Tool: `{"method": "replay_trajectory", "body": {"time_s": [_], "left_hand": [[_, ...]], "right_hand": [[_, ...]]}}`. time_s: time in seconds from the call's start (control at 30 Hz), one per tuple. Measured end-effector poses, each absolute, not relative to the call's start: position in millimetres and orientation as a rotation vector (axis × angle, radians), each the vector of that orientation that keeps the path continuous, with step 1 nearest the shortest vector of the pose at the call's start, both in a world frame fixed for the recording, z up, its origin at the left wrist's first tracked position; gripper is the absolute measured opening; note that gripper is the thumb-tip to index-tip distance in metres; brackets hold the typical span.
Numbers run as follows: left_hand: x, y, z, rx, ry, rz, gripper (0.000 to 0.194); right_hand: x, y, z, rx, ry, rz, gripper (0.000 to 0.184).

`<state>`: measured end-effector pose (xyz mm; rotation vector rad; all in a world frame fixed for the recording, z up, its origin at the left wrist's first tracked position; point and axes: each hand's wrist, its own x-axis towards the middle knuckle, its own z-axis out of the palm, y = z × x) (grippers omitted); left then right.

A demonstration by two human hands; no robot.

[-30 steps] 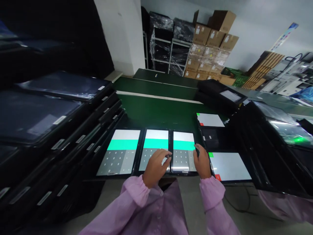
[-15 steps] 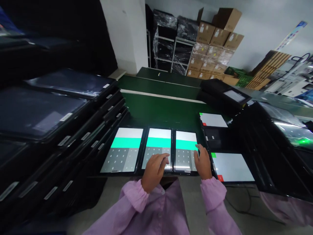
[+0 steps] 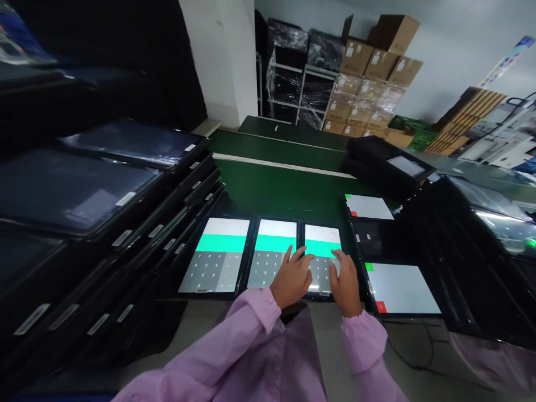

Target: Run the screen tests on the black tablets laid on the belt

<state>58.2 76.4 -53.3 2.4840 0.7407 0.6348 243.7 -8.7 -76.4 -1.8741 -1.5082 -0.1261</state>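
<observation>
Three lit tablets lie side by side at the near edge of a green bench, each showing a white strip, a green band and a grey keypad: the left tablet [image 3: 215,254], the middle tablet [image 3: 270,251] and the right tablet [image 3: 322,245]. My left hand [image 3: 292,277] hovers over the seam between the middle and right tablets with fingers stretched forward. My right hand [image 3: 345,279] rests on the right tablet's keypad, fingers spread. Both hands hold nothing. Pink sleeves cover both arms.
Stacks of dark tablets [image 3: 104,190] rise at the left. Two more lit tablets with white screens [image 3: 400,287] [image 3: 368,206] lie at the right beside black trays [image 3: 481,245]. The green bench [image 3: 288,190] runs back towards cardboard boxes [image 3: 377,84] and wrapped racks.
My left hand has moved right from the middle tablet's keypad towards the right tablet, and its fingers have opened out. My right hand has shifted from the right tablet's edge onto its keypad.
</observation>
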Motion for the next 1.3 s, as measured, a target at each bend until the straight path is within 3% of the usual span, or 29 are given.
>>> {"method": "replay_trajectory", "body": {"time_s": [0.43, 0.63, 0.87, 1.07, 1.3], "left_hand": [[-8.5, 87.1, -62.9, 2.395, 1.013, 0.894, 0.036], [-15.9, 107.8, -61.4, 2.393, 1.104, 0.791, 0.041], [-2.5, 126.2, -51.9, 2.525, 0.998, 0.626, 0.042], [12.7, 129.6, -52.1, 2.616, 0.971, 0.569, 0.041], [16.1, 129.8, -47.8, 2.625, 0.967, 0.591, 0.038]], "right_hand": [[263.3, 1.3, -86.5, -1.965, -1.463, -0.133, 0.038], [263.7, -4.4, -79.8, -1.896, -1.509, 0.017, 0.046], [263.4, -37.5, -91.5, -1.836, -0.972, 0.177, 0.067], [256.1, -45.9, -115.7, -1.684, -0.61, 0.342, 0.061], [250.4, -46.2, -120.5, -1.554, -0.637, 0.317, 0.061]]}}
